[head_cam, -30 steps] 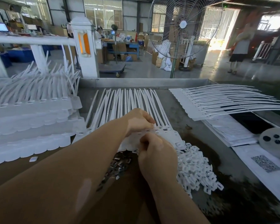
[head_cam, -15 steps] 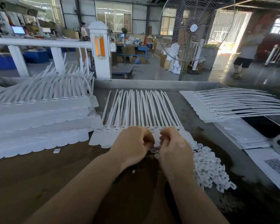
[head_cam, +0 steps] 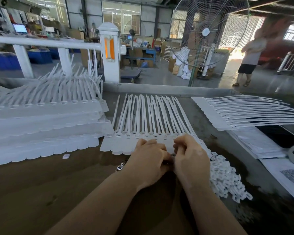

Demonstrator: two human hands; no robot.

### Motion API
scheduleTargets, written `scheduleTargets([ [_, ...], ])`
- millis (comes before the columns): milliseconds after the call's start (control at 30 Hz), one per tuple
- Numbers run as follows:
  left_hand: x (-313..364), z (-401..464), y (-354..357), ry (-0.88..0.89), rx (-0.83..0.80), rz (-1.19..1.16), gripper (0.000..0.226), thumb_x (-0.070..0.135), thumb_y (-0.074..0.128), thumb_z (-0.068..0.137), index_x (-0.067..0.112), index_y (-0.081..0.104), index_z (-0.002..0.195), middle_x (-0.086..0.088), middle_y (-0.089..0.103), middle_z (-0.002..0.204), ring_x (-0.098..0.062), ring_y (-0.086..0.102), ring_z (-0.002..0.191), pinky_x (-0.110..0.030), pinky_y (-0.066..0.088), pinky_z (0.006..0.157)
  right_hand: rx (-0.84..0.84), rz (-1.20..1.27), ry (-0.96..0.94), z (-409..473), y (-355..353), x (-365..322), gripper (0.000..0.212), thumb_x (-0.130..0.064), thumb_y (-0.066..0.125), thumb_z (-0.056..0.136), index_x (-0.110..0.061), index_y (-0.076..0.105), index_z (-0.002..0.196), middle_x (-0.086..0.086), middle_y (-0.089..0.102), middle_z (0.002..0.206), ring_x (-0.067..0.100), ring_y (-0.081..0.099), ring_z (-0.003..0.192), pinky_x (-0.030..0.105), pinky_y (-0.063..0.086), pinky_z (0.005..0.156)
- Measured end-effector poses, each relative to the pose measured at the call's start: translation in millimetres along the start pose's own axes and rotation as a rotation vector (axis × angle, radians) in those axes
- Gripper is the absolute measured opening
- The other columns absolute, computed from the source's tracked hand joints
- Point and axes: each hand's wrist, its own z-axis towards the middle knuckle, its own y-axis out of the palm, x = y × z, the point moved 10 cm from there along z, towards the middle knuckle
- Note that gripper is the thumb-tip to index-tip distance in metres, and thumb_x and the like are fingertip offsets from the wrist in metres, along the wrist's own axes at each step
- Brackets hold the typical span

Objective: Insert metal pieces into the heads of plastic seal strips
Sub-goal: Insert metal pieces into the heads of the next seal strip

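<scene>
**Bench stock: seal strips, both hands working at the heads**

Left hand [head_cam: 149, 160]: fingers are curling inward, knuckles up, lying over the near edge of the row of seal strips [head_cam: 153, 119]. What it is pinching, if anything, is hiding under the fingers; cannot tell.

Right hand [head_cam: 190, 155]: fingers are curling likewise, meeting the left hand's fingertips. Its hold is also hiding from view; cannot tell.

Row of seal strips: white, joined side by side, heads lying directly under and just beyond both hands, tails fanning away from the grip toward the far rim of the worktable [head_cam: 159, 89].

Metal pieces [head_cam: 120, 167]: a few small shiny ones are showing just left of and below the left wrist, on the table.

Loose white plastic parts [head_cam: 226, 180]: a heap is lying just right of the right hand, touching the row's end.

Stacked seal strips [head_cam: 44, 122]: several layers are lying well left of the hands.

Further sheet of strips [head_cam: 244, 112]: lying well right of and beyond the hands, tails pointing right.

Single small white piece [head_cam: 66, 156]: lying alone, left of the left hand, near the stack.

Pedestal fan [head_cam: 205, 33] and a standing person [head_cam: 249, 56]: standing beyond the table.
</scene>
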Motion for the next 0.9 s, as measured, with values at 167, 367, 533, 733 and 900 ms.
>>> scheduleTargets([
  [167, -1, 0, 0, -0.004, 0.005, -0.002, 0.03, 0.04, 0.042, 0.095, 0.035, 0.06, 0.119, 0.012, 0.056, 0.111, -0.01, 0.038, 0.105, -0.027, 0.013, 0.079, -0.002, -0.009, -0.004, 0, 0, 1, 0.019, -0.006, 0.047, 0.09, -0.02, 0.061, 0.092, -0.014, 0.056, 0.079, 0.011, 0.055, 0.079, 0.025, 0.04, 0.069],
  [367, -6, -1, -10, -0.034, 0.11, -0.027, 0.029, 0.042, 0.037, 0.097, 0.035, 0.062, 0.108, 0.013, 0.06, 0.096, -0.008, 0.043, 0.093, -0.026, 0.016, 0.077, -0.016, 0.001, 0.008, 0, 0, 2, 0.02, -0.008, 0.046, 0.091, -0.019, 0.063, 0.095, -0.011, 0.059, 0.081, 0.013, 0.057, 0.083, 0.026, 0.041, 0.071],
  [533, -17, -3, -21, -0.099, 0.23, -0.143, 0.019, 0.034, 0.048, 0.095, 0.034, 0.066, 0.102, 0.014, 0.066, 0.094, -0.004, 0.052, 0.088, -0.024, 0.023, 0.082, -0.021, -0.006, -0.009, -1, 1, 0, 0.019, -0.008, 0.046, 0.092, -0.018, 0.063, 0.094, -0.01, 0.058, 0.08, 0.013, 0.056, 0.081, 0.025, 0.04, 0.068],
  [733, -31, -3, -18, -0.192, 0.224, -0.235, 0.019, 0.03, 0.06, 0.09, 0.032, 0.067, 0.107, 0.017, 0.063, 0.1, 0.002, 0.044, 0.084, -0.028, 0.037, 0.095, -0.03, -0.009, -0.014, -1, 2, 0, 0.019, -0.007, 0.046, 0.091, -0.017, 0.063, 0.094, -0.004, 0.064, 0.085, 0.015, 0.057, 0.083, 0.026, 0.041, 0.069],
  [900, -35, -2, -13, -0.229, 0.201, -0.27, 0.022, 0.026, 0.062, 0.089, 0.03, 0.067, 0.109, 0.014, 0.064, 0.101, 0.003, 0.047, 0.078, -0.014, 0.037, 0.082, -0.032, -0.013, -0.025, -1, 2, -2, 0.019, -0.007, 0.047, 0.091, -0.016, 0.063, 0.094, -0.004, 0.065, 0.087, 0.015, 0.057, 0.083, 0.025, 0.041, 0.069],
])
